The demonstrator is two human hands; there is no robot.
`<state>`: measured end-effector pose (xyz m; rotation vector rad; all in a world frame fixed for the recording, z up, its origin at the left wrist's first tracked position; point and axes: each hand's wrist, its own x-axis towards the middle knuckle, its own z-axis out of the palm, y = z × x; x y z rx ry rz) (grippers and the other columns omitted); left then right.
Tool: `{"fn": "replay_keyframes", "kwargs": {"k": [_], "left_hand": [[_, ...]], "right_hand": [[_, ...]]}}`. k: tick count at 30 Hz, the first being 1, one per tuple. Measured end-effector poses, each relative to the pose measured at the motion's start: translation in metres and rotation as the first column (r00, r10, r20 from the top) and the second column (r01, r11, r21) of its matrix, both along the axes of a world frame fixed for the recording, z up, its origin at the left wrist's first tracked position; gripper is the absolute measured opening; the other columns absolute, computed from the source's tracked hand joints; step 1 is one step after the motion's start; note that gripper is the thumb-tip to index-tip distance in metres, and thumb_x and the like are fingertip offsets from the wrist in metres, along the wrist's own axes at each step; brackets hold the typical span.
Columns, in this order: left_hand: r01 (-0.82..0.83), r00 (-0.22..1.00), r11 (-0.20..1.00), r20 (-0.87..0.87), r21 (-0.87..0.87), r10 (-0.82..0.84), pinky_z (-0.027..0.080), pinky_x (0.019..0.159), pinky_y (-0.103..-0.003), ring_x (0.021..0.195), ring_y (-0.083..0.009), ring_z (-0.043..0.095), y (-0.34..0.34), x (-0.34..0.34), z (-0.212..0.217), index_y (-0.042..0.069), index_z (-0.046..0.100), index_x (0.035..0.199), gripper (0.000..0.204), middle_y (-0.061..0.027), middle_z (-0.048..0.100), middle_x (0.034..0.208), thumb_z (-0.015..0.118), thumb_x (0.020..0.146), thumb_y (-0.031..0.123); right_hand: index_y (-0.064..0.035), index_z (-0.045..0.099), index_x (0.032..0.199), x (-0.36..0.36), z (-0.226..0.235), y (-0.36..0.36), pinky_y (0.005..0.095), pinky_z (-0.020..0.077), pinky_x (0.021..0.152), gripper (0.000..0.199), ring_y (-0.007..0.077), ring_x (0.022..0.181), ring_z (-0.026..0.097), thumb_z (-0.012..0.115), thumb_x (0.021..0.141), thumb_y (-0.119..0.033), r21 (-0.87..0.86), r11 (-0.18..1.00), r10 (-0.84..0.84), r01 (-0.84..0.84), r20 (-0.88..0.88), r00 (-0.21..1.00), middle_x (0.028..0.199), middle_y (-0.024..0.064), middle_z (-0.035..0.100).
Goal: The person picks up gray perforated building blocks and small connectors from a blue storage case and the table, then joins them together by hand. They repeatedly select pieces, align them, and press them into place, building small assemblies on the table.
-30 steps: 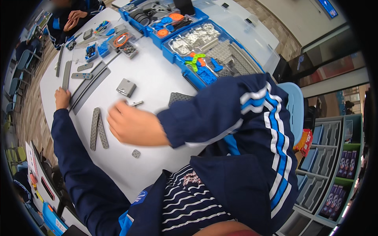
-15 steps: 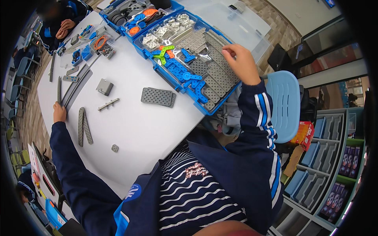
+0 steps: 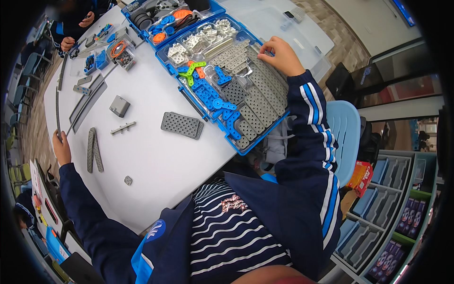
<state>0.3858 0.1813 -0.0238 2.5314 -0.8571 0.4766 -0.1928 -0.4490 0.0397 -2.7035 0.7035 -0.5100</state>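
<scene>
Right hand [image 3: 280, 56] curled onto grey perforated strips [image 3: 257, 87] in the far blue parts tray [image 3: 227, 142], grasp unclear, left hand [image 3: 61, 147] flat at the white table's [image 3: 156, 161] left edge — hands well apart — and that tray overhanging the near edge could tip.

White surface [image 3: 156, 161]. Grey perforated plate [image 3: 182, 125] lies flat near its middle. Small grey block [image 3: 119, 106] farther left; short grey connector [image 3: 123, 128] just below it. Small grey nut-like piece [image 3: 128, 180] alone near the surface's edge. Light blue chair [image 3: 345, 128] at right; shelving [image 3: 397, 208] beyond.
</scene>
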Motion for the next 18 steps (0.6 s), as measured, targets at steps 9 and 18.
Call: {"fn": "replay_keyframes", "kwargs": {"k": [9, 18], "left_hand": [[0.075, 0.994, 0.997, -0.074, -0.008, -0.076, 0.048, 0.085, -0.033, 0.096, -0.0207, 0.062, -0.039, -0.065, 0.065, 0.0, 0.055, 0.134, 0.043, -0.0124, 0.065, 0.11, 0.055, 0.105, 0.031], [0.213, 0.961, 0.972, -0.159, -0.098, -0.226, 0.047, 0.074, -0.027, 0.086, -0.0124, 0.059, -0.097, -0.127, 0.09, 0.003, 0.055, 0.133, 0.037, -0.0091, 0.065, 0.11, 0.06, 0.103, 0.024]], "right_hand": [[-0.0079, 0.071, 0.09, 0.003, -0.001, 0.008, 0.0419, 0.0493, 0.074, 0.016, 0.0292, 0.086, 0.06, 0.073, 0.082, -0.022, -0.074, 0.995, -0.061, 0.062, 0.014, 0.998, 0.082, 0.0098, 0.061], [-0.011, 0.073, 0.104, 0.068, 0.011, -0.045, 0.038, 0.0478, 0.074, 0.02, 0.0248, 0.084, 0.057, 0.068, 0.086, -0.004, -0.185, 0.898, 0.373, -0.4, -0.163, 0.913, 0.09, 0.0087, 0.052]]}}
